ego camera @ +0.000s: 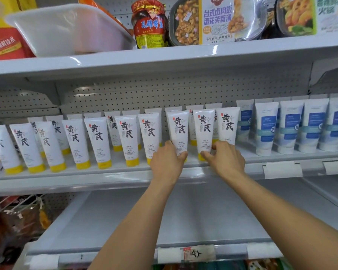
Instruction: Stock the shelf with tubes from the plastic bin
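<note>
near to far. bottom shelf (183, 211) in front, paper price tag (199, 252) on its front lip. both hands are up at the mid shelf (86, 173). left hand (167, 162) wraps the low end of tube 1 (178, 129): thumb on its right side, fingers curled round the left, so it's grasping it. right hand (225, 161) pinches tube 2 (204, 127), just right of tube 1, thumb + index on the lower body near the cap. its other fingers are curled by tube 3 (227, 124); can't tell if they touch. tubes 1 and 2 stand cap-down and upright in the front row, in line w/ the yellow-cap row (98, 141) running off to the left. blue tubes (289, 127) start just right of tube 3. pegboard (164, 92) behind. top shelf: bin (66, 32) sits tilted at the left end, contents not visible from this low angle; jar (149, 24) + meal box (217, 20) to its right. my read: step = seating/squaring 2 tubes in the front row, not a pick. row looks near full; gap btw tube 1 and its left neighbour seems a bit wider than the rest. next move prob needs both set flat on caps, labels fwd, grip eased off w/o tipping neighbours, then a reach up to the bin if there's more stock in it. can't judge that from here.
</note>
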Demonstrator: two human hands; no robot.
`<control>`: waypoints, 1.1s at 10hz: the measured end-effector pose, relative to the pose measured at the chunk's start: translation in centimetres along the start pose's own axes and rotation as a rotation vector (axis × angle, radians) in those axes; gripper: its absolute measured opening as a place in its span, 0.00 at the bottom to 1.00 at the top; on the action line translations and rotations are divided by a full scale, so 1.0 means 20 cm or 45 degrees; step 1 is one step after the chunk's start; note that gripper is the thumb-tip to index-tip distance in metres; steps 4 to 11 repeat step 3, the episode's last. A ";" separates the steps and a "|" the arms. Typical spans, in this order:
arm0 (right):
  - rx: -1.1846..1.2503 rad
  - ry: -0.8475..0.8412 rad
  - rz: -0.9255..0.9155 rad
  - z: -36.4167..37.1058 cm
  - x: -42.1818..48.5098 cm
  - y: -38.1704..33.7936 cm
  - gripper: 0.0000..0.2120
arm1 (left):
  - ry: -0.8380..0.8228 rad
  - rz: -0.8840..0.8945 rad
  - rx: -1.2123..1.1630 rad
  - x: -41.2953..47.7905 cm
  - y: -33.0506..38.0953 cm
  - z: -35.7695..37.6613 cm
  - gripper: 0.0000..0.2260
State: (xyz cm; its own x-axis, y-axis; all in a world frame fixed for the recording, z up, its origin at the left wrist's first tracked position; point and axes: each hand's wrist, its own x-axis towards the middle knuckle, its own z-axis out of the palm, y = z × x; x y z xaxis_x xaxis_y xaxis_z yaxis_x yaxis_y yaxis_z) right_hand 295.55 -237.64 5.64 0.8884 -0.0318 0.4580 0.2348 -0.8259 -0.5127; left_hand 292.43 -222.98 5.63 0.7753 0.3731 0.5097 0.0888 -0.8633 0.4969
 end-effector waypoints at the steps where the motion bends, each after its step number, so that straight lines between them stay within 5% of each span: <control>1: 0.030 0.022 -0.032 -0.02 -0.03 0.01 0.16 | 0.010 0.021 -0.007 -0.03 -0.01 -0.02 0.19; 3: 0.003 0.152 -0.258 -0.08 -0.16 0.06 0.13 | 0.179 0.239 -0.115 -0.16 -0.08 -0.06 0.19; 11: 0.003 0.152 -0.258 -0.08 -0.16 0.06 0.13 | 0.179 0.239 -0.115 -0.16 -0.08 -0.06 0.19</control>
